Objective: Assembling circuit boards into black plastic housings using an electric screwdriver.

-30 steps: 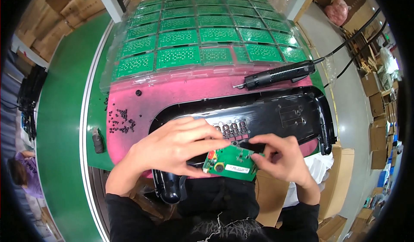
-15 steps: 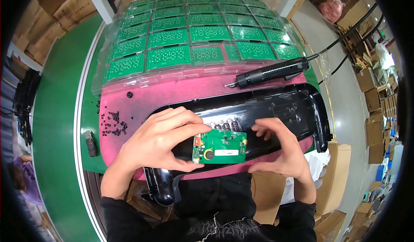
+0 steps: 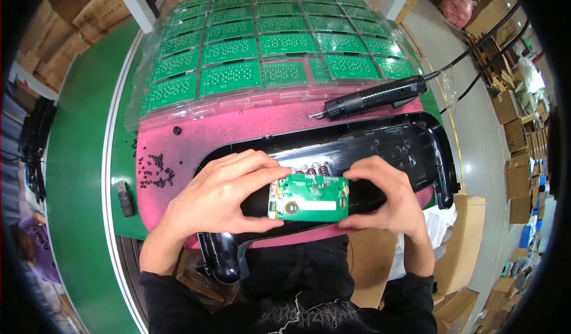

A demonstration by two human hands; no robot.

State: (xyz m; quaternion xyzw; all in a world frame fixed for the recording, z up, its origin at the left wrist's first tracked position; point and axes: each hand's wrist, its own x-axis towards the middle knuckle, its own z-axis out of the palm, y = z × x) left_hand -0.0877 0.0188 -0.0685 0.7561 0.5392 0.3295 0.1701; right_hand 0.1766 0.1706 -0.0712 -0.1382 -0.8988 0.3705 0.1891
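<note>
A green circuit board (image 3: pixel 318 210) is held level between my two hands, its component side facing up. My left hand (image 3: pixel 229 194) grips the board's left edge between thumb and fingers. On the right edge, the thumb and fingers of my right hand (image 3: pixel 386 197) close around the corners. Beneath the board lies a long black plastic housing (image 3: pixel 380 146), its hollow side up. A row of small dark components (image 3: pixel 315 170) shows in the housing just beyond the board. The board and my hands hide the middle of the housing.
Clear trays of green circuit boards (image 3: pixel 232 78) fill the far side of the pink mat (image 3: pixel 238 123). A black electric screwdriver (image 3: pixel 375 98) lies beyond the housing. Small black screws (image 3: pixel 156 170) are scattered at left, near a dark stubby object (image 3: pixel 125 200). Cardboard boxes (image 3: pixel 464 239) stand at right.
My right hand has moved left and taken hold of the circuit board's right edge. The board has shifted slightly right and up; my left hand keeps its grip.
</note>
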